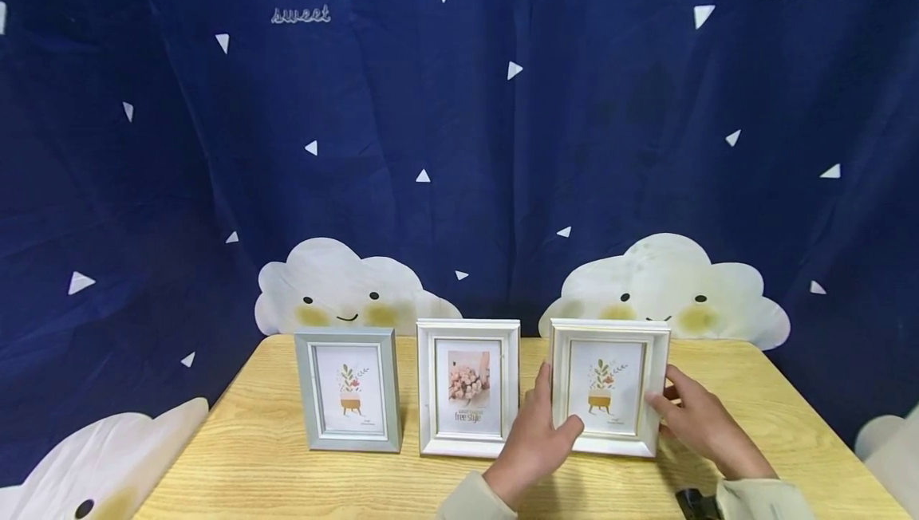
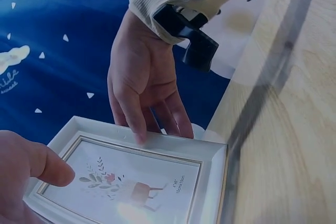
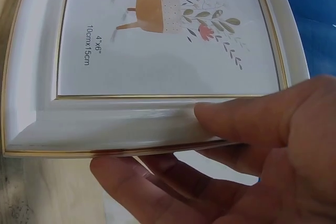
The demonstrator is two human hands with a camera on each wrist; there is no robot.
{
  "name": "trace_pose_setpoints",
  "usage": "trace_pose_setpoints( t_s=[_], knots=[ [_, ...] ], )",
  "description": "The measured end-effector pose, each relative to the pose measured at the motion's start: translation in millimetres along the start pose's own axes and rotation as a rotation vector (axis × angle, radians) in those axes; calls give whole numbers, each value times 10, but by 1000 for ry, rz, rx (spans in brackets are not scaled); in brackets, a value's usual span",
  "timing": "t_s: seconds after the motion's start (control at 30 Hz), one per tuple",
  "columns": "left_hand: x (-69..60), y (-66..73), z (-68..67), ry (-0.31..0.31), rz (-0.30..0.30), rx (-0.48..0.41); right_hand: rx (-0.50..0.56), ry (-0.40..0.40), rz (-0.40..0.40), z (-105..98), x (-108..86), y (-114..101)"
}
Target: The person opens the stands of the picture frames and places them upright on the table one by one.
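A white picture frame (image 1: 652, 392) with thin gold lines and a potted-plant print stands upright at the right of the row, between both hands. My left hand (image 1: 534, 444) holds its left side, the thumb (image 2: 55, 169) lying over the front. On the opposite side my right hand (image 1: 707, 428) grips the edge, thumb (image 3: 236, 119) on the front moulding and fingers behind. Whether its lower edge touches the wood cannot be made out. Left of it stands another white picture frame (image 1: 427, 392) with a pink flower print, then a grey-blue picture frame (image 1: 393, 392) with a plant print.
The frames are on a light wooden table (image 1: 237, 456). Behind it hangs a dark blue curtain (image 1: 373, 121) with white triangles and smiling clouds. A black wrist device (image 1: 696, 504) sits at the right sleeve.
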State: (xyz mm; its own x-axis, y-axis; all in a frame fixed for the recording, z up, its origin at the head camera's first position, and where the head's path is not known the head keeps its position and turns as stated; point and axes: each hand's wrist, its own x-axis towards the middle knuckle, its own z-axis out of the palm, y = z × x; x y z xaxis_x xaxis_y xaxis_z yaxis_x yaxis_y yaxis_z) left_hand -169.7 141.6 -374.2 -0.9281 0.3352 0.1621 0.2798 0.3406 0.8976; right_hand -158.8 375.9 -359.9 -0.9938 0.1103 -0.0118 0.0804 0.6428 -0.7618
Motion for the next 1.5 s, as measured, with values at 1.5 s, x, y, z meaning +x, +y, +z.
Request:
trace_pose_setpoints(
  t_s=[1.5],
  knots=[
    [-171,346,-273,224,650,22,97,362,-212,-136,-340,-379]
  ],
)
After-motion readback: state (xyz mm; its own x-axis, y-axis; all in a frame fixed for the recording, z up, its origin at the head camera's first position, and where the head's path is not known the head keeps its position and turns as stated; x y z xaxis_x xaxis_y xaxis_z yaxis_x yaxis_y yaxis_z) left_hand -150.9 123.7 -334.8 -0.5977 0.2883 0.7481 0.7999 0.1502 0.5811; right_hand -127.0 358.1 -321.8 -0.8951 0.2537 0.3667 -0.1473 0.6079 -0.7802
